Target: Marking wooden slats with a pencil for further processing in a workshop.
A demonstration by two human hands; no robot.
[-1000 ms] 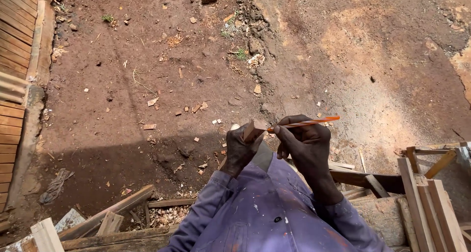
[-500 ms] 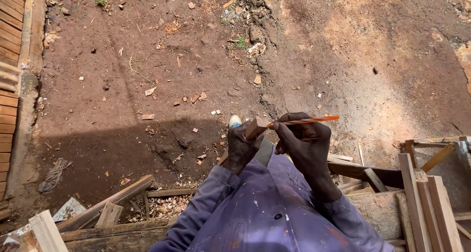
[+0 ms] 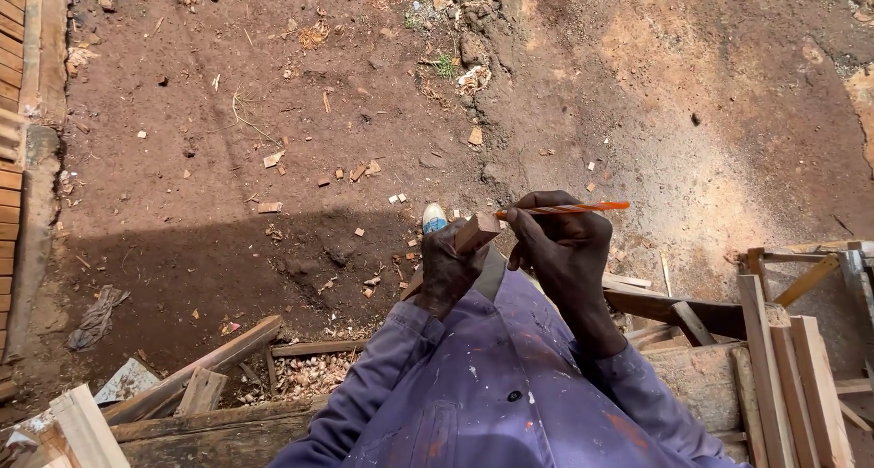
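Head view: left hand (image 3: 448, 269) has its fingers (image 3: 435, 249) curled tight round a small wooden block (image 3: 476, 230), whose end pokes out just above the knuckles; right hand (image 3: 564, 249) sits just beside it, fingers (image 3: 533, 222) pinched on an orange pencil (image 3: 569, 208) that runs out sideways past the fingertips, its tip end close to the block, contact unclear. Below both hands are purple paint-flecked sleeves (image 3: 492, 386), beyond the fingers bare dirt ground (image 3: 273, 113) with wood chips, and under the right wrist stacked wooden planks (image 3: 774, 340).
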